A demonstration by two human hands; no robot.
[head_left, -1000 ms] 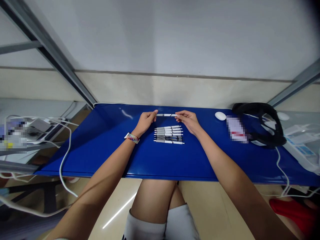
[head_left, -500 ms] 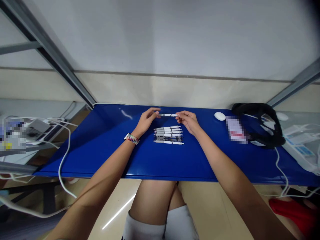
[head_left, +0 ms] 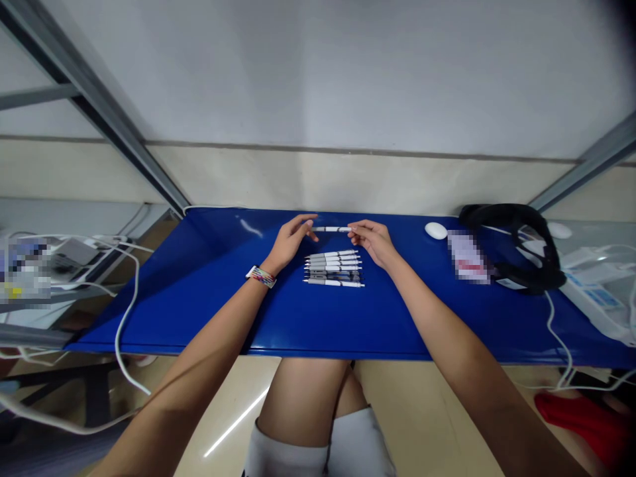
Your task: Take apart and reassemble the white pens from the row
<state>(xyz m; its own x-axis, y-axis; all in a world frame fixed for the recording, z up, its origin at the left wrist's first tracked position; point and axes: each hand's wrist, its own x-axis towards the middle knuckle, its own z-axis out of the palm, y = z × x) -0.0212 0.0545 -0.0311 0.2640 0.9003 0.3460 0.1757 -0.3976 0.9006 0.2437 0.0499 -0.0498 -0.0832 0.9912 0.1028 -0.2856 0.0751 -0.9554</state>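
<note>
A white and grey pen (head_left: 335,229) lies level between my hands, beyond a group of similar pens. My left hand (head_left: 289,244) has thumb and fingers closed at the pen's left end, with the index finger stretched out above it. The right end is pinched between the thumb and fingers of my right hand (head_left: 375,242). Nearer to me, several white and grey pens (head_left: 332,262) lie side by side on the blue table (head_left: 318,321), their points to the left. One pen (head_left: 332,283) sits slightly apart at the near side of the group.
On the right are a white oval object (head_left: 436,230), a blurred-out card (head_left: 468,257) and a black headband-like device (head_left: 541,232) with a white cable (head_left: 555,338). Another white cable (head_left: 126,311) hangs over the left side. A grey metal frame post (head_left: 119,132) rises at the left.
</note>
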